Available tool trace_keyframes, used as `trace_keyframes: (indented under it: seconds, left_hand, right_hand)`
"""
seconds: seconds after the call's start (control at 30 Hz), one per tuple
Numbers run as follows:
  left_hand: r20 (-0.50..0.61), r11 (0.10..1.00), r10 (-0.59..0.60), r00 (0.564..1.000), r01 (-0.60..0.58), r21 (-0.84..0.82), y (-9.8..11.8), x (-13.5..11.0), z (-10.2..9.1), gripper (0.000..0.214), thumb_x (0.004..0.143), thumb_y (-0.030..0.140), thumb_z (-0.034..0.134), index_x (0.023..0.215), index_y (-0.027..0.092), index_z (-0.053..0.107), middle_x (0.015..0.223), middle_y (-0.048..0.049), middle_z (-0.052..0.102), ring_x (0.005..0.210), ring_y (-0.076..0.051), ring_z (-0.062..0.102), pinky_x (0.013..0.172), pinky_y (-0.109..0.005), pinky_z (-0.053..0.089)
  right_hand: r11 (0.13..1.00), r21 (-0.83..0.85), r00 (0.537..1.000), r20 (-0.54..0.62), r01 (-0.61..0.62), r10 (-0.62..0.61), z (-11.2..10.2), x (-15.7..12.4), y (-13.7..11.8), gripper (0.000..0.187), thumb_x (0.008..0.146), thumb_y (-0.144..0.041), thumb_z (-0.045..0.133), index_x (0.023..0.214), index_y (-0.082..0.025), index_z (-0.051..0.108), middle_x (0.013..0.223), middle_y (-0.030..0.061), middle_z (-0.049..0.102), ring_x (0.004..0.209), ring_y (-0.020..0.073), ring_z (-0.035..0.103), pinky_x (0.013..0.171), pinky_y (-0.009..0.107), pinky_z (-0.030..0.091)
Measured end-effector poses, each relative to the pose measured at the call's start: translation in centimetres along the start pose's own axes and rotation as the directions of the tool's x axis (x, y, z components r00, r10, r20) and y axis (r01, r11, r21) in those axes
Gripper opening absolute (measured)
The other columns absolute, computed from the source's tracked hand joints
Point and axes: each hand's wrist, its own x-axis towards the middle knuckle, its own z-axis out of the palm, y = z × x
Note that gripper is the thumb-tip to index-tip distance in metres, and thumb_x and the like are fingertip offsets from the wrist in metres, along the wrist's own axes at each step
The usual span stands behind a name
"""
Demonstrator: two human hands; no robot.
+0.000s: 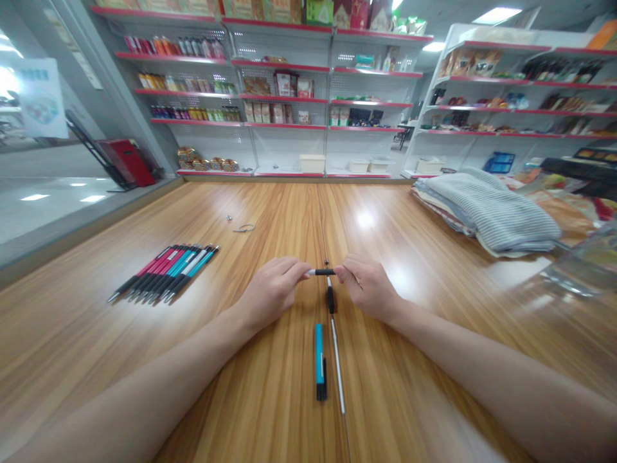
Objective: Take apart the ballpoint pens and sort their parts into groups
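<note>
My left hand [272, 289] and my right hand [367, 284] meet over the middle of the wooden table [270, 212], both pinched on the ends of a small black pen part [322, 272] held level between them. Just below it lies a short black pen tip piece [330, 299]. Nearer to me rest a blue pen barrel with a black clip [319, 362] and a thin white refill [338, 364], both pointing along the table. To the left lies a row of several assembled pink and blue pens [166, 272].
A small metal spring and a tiny part [243, 227] lie further out on the table. Folded grey striped cloth [491, 209] is stacked at the right, with plastic packaging [583, 263] beside it. Shop shelves with goods [284, 96] stand behind the table.
</note>
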Motion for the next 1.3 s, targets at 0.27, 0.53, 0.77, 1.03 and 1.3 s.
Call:
trace_keyframes:
  seconds: [0.27, 0.53, 0.77, 1.03, 1.3]
  left_hand:
    - [-0.044, 0.998, -0.051, 0.998, 0.050, -0.030, 0.4, 0.2, 0.1, 0.014, 0.092, 0.027, 0.051, 0.100, 0.018, 0.057, 0.088, -0.0051, 0.062, 0.082, -0.016, 0.059, 0.075, -0.029, 0.046]
    - [-0.049, 0.997, -0.058, 0.997, 0.060, 0.040, 0.7, 0.3, -0.2, 0.015, 0.093, 0.025, 0.047, 0.089, 0.017, 0.058, 0.087, -0.0055, 0.057, 0.077, -0.014, 0.053, 0.072, -0.028, 0.043]
    - [-0.024, 0.996, -0.006, 1.000, 0.008, 0.084, 0.7, 0.4, -0.2, 0.016, 0.094, 0.023, 0.044, 0.091, 0.016, 0.058, 0.080, -0.0050, 0.060, 0.078, -0.017, 0.054, 0.072, -0.030, 0.040]
    - [0.030, 0.996, 0.001, 1.000, -0.004, 0.085, 1.1, 0.6, -0.1, 0.015, 0.095, 0.027, 0.045, 0.103, 0.016, 0.053, 0.091, -0.0061, 0.064, 0.083, -0.018, 0.059, 0.074, -0.030, 0.041]
    - [0.029, 0.995, -0.019, 0.999, 0.016, 0.095, 1.2, 0.5, 0.0, 0.018, 0.096, 0.025, 0.041, 0.097, 0.016, 0.057, 0.085, -0.0050, 0.057, 0.075, -0.014, 0.054, 0.069, -0.027, 0.043]
  right_hand:
    - [1.000, -0.010, 1.000, 0.001, 0.020, -0.020, 0.1, -0.2, 0.0, 0.035, 0.097, -0.026, 0.040, 0.063, -0.019, 0.044, 0.064, 0.0026, 0.048, 0.064, 0.0150, 0.043, 0.061, 0.030, 0.033]
    - [1.000, -0.001, 1.000, 0.006, 0.020, -0.020, 0.1, -0.1, -0.2, 0.034, 0.097, -0.026, 0.040, 0.066, -0.017, 0.049, 0.066, 0.0033, 0.050, 0.066, 0.0152, 0.045, 0.062, 0.030, 0.034]
    - [1.000, 0.004, 1.000, -0.012, 0.018, -0.018, 0.1, -0.2, -0.1, 0.033, 0.097, -0.027, 0.041, 0.067, -0.018, 0.052, 0.067, 0.0040, 0.053, 0.066, 0.0157, 0.046, 0.062, 0.030, 0.035]
    - [1.000, 0.015, 1.000, 0.000, -0.004, 0.004, 0.2, -0.2, 0.1, 0.032, 0.097, -0.027, 0.042, 0.069, -0.017, 0.054, 0.069, 0.0049, 0.054, 0.068, 0.0163, 0.048, 0.063, 0.030, 0.037]
    - [1.000, 0.015, 0.999, 0.031, 0.009, -0.009, 0.2, -0.3, -0.1, 0.031, 0.097, -0.028, 0.042, 0.071, -0.017, 0.055, 0.069, 0.0045, 0.054, 0.069, 0.0164, 0.050, 0.065, 0.030, 0.037]
